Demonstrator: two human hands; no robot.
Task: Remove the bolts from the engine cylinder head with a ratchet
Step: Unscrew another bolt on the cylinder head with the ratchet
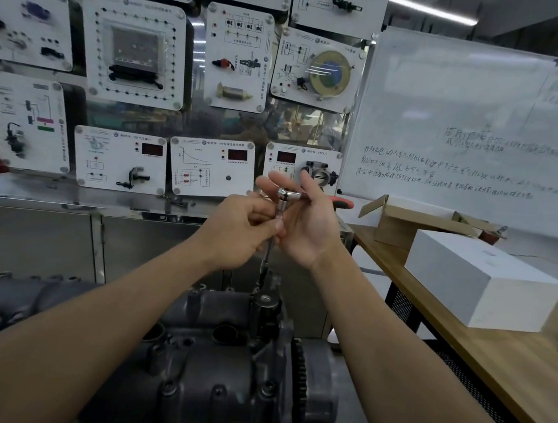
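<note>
A workshop with a wooden table point(512, 367) on the right holds a dark, grimy engine cylinder head point(212, 369) at the bottom of the view, closest to the person, with a toothed wheel point(298, 378) on its right end. A thin extension bar point(265, 261) rises upright from the far top edge of the head, between the two bare forearms. The left hand point(238, 227) has its fingers curled round the upper part of that bar, pinching it just below the ratchet point(286, 195). The right hand point(307, 228) is spread, fingers straight, and the ratchet's chrome head lies in the fork between thumb and fingers, its red handle sticking out to the right. Beyond, on the table, stand a white box point(480, 284) and an opened cardboard box point(403, 224). Behind them leans a whiteboard point(487, 112) with handwriting, and white training panels point(133, 48) cover the back wall above a steel cabinet point(44, 238).
</note>
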